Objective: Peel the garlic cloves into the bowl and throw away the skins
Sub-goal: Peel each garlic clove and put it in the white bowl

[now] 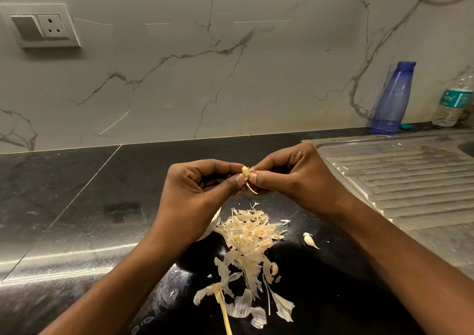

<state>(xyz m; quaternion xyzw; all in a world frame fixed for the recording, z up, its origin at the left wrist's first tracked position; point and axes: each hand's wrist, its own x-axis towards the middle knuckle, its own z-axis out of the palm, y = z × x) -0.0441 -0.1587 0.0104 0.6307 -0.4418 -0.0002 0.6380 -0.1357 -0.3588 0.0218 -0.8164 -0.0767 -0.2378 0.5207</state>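
The garlic clove [245, 171] is held above the desk [77, 206], pinched between the fingertips of both hands; only its pale, smooth, rounded top shows, the rest hidden by the thumbs. A thin curl of skin [252, 189] hangs from under it. The left hand [197, 193] is closed around the clove from the left, the right hand [295, 175] grips it from the right, fingers curled in.

Below the hands a heap of skins [250, 237] lies on the desk: papery, cream to tan flakes and strips, with a long dry stalk [224, 309] running off the bottom edge. A single unpeeled clove [310, 240], white and teardrop-shaped, lies just right of the heap. Behind the left wrist a white rounded object [211, 228] is mostly covered, so what it is cannot be told.

The desk is dark, polished, speckled stone. To the right is a ridged steel sink drainboard [400, 180], its basin cut off by the frame. A blue translucent bottle [392, 98] and a clear plastic bottle [454, 98] stand against the veined marble wall [192, 65]
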